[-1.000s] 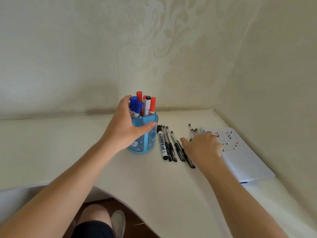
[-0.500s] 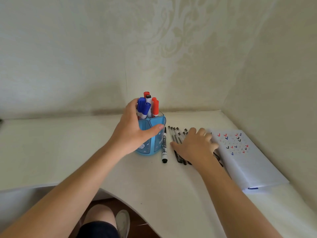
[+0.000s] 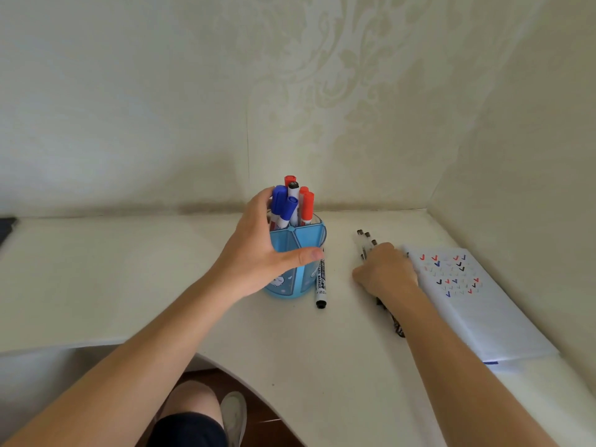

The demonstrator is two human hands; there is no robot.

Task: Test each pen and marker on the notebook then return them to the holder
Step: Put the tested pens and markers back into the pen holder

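— What had we got in our left hand?
— Our left hand (image 3: pixel 258 256) was wrapped round the blue holder (image 3: pixel 309 240), with the thumb across its front and the fingers round the far side. The holder stood upright on the desk (image 3: pixel 129 269). Red, blue and black-capped markers (image 3: pixel 292 204) stood in its back sections.
— And our right?
— Our right hand (image 3: pixel 385 274) lay knuckles up on the desk, fingers curled round a bunch of pens (image 3: pixel 363 241). Their far ends poked out beyond our fingers and their tips showed beside our wrist. The bunch sat between the holder and the notebook (image 3: pixel 477 311), just beside the notebook's left edge.
— Was anything lying loose?
— One black marker (image 3: pixel 321 280) lay flat just beside the holder's right side, black end toward us. We could not tell whether it touched the holder.
— And the notebook?
— It lay open at the right of the desk, its page dotted with small red, blue and black ticks (image 3: pixel 458 269)
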